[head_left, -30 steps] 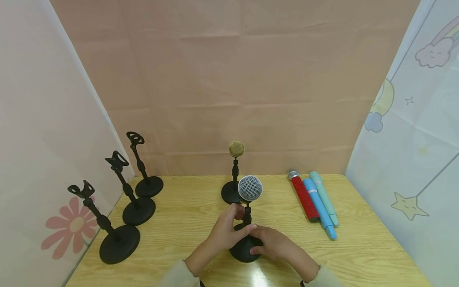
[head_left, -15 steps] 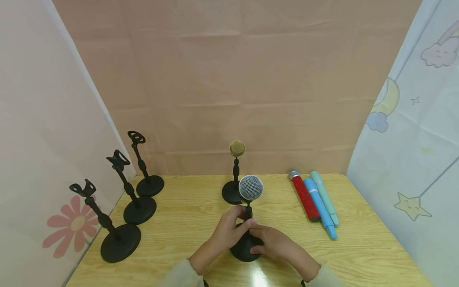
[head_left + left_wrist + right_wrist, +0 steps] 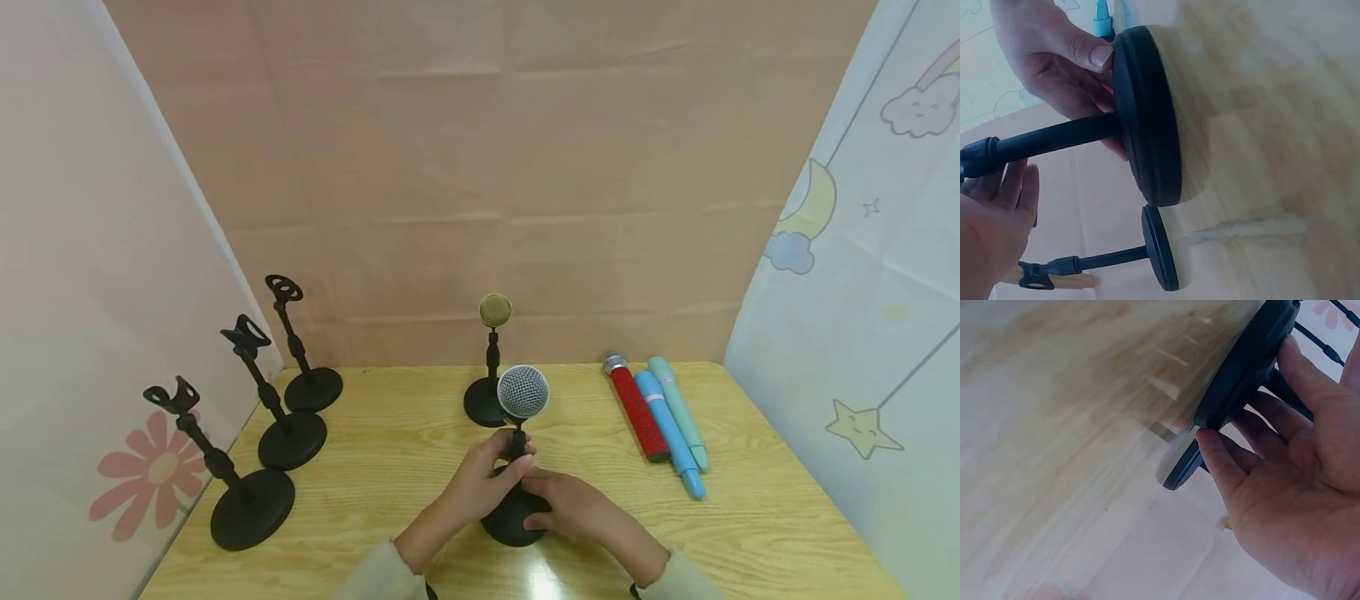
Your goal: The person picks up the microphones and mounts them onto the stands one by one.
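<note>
A microphone with a silver mesh head point(image 3: 523, 392) sits upright on a black desk stand point(image 3: 1150, 119) near the table's front. My left hand point(image 3: 477, 483) is wrapped round the stand's upright at its joint, fingertips showing past the far side. Lower down, my right hand point(image 3: 573, 507) grips the edge of the round base, thumb on its top; the right wrist view shows that hand point(image 3: 1297, 469) with fingers along the rim. Part of the upright is hidden behind the hands. Just behind stands a second stand with a gold-headed microphone point(image 3: 495, 310).
Three bare black stands with clips, the front one point(image 3: 251, 510), the middle one point(image 3: 292, 440) and the back one point(image 3: 313, 389), line the table's left side. At right lie a red glittery microphone point(image 3: 637, 412), a blue one point(image 3: 670, 433) and a mint-green one point(image 3: 678, 415). A brown backdrop point(image 3: 480, 167) rises behind.
My left hand has shifted slightly, and its fingertips now show on the right side of the upright. The right hand and the stand stay in place.
</note>
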Motion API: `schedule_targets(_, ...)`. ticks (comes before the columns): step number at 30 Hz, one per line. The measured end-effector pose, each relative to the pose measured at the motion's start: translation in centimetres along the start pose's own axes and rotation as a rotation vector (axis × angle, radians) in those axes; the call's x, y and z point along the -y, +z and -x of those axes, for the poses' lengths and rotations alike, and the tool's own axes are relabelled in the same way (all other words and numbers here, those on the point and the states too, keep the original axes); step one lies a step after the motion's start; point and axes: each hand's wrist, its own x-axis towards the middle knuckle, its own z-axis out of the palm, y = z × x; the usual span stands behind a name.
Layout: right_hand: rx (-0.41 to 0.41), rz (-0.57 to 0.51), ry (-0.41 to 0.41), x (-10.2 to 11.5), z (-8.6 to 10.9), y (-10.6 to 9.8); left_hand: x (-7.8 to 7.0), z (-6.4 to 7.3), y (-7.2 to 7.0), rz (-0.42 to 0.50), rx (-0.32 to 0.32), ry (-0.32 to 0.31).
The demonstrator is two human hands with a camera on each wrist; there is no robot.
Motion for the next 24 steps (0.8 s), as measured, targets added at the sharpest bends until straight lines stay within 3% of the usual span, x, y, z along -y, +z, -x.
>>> schedule_targets(5, 0.011, -0.006, 0.026, 0.10, -0.10, 0.00, 0.35, 0.27, 0.13, -0.046, -0.079, 0.021)
schedule_targets(9, 0.014, 0.007, 0.025, 0.11, -0.06, -0.02, 0.44, 0.26, 0.21, -0.073, -0.106, 0.043)
schedule_targets(18, 0.011, -0.001, 0.020, 0.20, 0.18, -0.13, -0.09, 0.24, 0.00, -0.030, -0.031, -0.035)
schedule_targets(24, 0.010, -0.012, 0.018, 0.19, 0.18, -0.09, 0.14, 0.25, -0.10, -0.036, -0.016, -0.010)
